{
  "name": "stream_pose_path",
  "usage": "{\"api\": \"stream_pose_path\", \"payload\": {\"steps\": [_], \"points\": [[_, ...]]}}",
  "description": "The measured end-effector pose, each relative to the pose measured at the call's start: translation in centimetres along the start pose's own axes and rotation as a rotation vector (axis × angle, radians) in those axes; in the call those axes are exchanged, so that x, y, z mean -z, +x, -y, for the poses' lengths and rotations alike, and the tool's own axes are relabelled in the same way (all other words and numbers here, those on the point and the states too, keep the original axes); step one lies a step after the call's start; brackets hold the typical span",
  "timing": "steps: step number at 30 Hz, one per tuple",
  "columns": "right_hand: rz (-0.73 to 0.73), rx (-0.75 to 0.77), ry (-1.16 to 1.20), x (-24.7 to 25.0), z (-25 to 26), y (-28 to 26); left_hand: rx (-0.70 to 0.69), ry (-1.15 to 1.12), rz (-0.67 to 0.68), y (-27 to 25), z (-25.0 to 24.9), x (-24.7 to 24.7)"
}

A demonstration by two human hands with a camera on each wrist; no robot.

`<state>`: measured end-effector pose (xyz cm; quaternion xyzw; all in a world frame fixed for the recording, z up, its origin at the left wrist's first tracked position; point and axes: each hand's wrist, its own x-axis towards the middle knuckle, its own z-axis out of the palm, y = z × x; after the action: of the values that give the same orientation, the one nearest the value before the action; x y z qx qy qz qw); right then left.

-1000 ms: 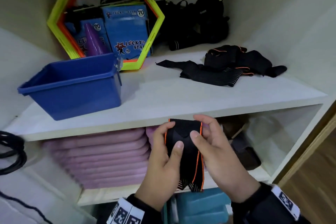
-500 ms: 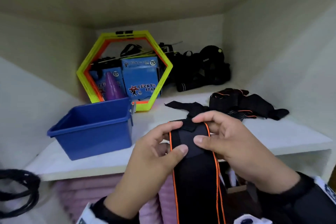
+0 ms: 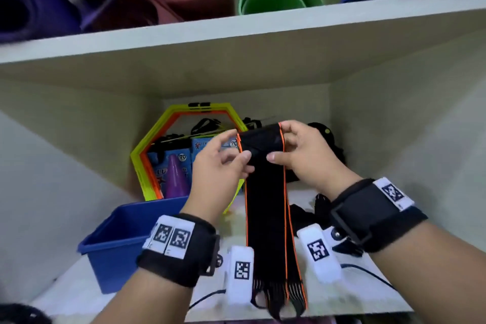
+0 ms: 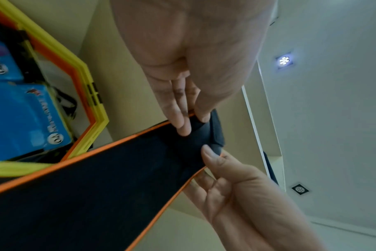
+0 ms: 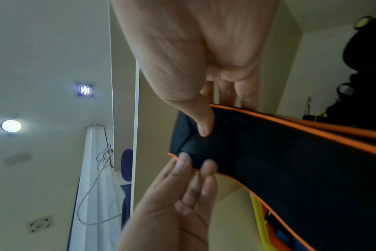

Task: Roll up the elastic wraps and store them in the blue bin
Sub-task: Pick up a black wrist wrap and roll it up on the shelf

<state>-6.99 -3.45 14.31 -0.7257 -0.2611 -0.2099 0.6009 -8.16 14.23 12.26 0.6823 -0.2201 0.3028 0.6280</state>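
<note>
We pinch the wrap (image 3: 265, 208) top with left hand (image 3: 218, 166) and right hand (image 3: 307, 155), above the bin (image 3: 118, 239), rolling just begun; next, probably turning it down the hanging tail.

The wrap (image 3: 265, 218) hangs in front of the shelf (image 3: 342, 300), held up between left hand (image 3: 218, 173) and right hand (image 3: 307, 158). The bin (image 3: 115, 247) stands on the shelf left of the wrap; the hexagon frame (image 3: 147, 166) stands behind the bin.

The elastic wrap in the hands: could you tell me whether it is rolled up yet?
Barely begun: the elastic wrap has only its top end rolled between both thumbs; the rest hangs flat.
</note>
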Motion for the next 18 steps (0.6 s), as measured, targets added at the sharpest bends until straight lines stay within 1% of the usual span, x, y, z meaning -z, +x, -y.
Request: {"api": "stream_pose_path", "payload": {"steps": [2,4,5,7,10,12,14,16,18], "points": [[-0.056,0.128,-0.058,0.1,0.3,1.5,-0.089,-0.005,-0.031,1.6,-0.5,-0.1],[-0.094,0.17,-0.145,0.2,-0.4,2.2,-0.135,0.066,-0.016,2.4,0.3,0.0],[-0.104,0.169,-0.198,0.2,-1.2,2.3,-0.121,0.112,0.004,2.5,1.0,0.1],[-0.084,0.108,-0.329,0.1,-3.8,1.8,-0.049,0.212,0.061,2.0,3.4,0.2],[0.03,-0.054,-0.485,-0.3,-7.9,-0.3,0.072,0.376,0.164,-0.4,7.0,0.4],[0.118,-0.135,-0.451,-0.5,-9.6,-1.9,0.149,0.374,0.196,-2.1,8.3,0.3],[0.157,-0.172,-0.372,-0.6,-10.2,-2.9,0.167,0.341,0.202,-3.3,8.6,0.1],[0.14,-0.178,-0.288,-0.6,-9.5,-3.2,0.156,0.304,0.219,-3.9,8.5,0.0],[0.119,-0.186,-0.156,-0.6,-8.5,-3.0,0.15,0.324,0.253,-4.2,8.5,0.3]]}}
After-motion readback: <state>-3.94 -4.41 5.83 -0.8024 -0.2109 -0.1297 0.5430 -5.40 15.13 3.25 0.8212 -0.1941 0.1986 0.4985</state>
